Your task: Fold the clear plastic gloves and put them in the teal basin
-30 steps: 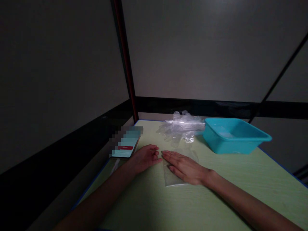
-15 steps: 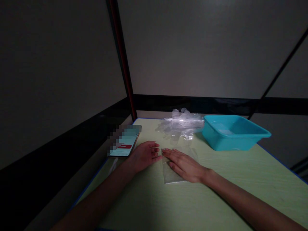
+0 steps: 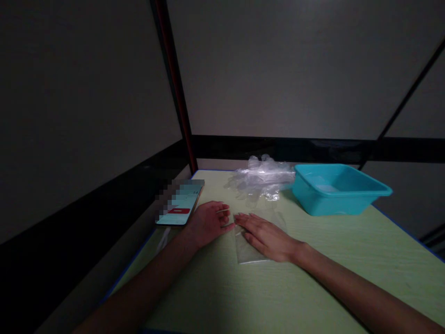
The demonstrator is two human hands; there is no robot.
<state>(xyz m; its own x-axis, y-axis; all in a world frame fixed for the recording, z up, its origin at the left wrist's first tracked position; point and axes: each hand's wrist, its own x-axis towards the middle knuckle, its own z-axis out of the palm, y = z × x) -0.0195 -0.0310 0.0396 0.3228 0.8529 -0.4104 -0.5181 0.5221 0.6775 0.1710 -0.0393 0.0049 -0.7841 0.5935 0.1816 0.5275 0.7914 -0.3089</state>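
My right hand [image 3: 267, 236] lies flat, palm down, with fingers stretched out. Under it is a thin, clear plastic piece [image 3: 248, 256], flat with a straight near edge; whether it is a bag or a folded glove I cannot tell. My left hand [image 3: 210, 223] rests on its side just left of that piece. Its fingers are loosely bent and apart, with nothing plainly held; a thin pale line shows by the fingertips. Beyond both hands lies a crumpled heap of clear plastic disposable gloves [image 3: 262, 176].
A turquoise plastic basin [image 3: 339, 204] stands at the back right with something pale inside. On the left edge lies a phone [image 3: 184, 204] with a lit screen, and a whitish strip [image 3: 163, 240] nearer me. The pale green table [image 3: 215, 297] has a blue edge; walls close it in behind and left.
Both hands stay nearly in place. The left fingers have shifted very slightly, and the whole view has moved a little.
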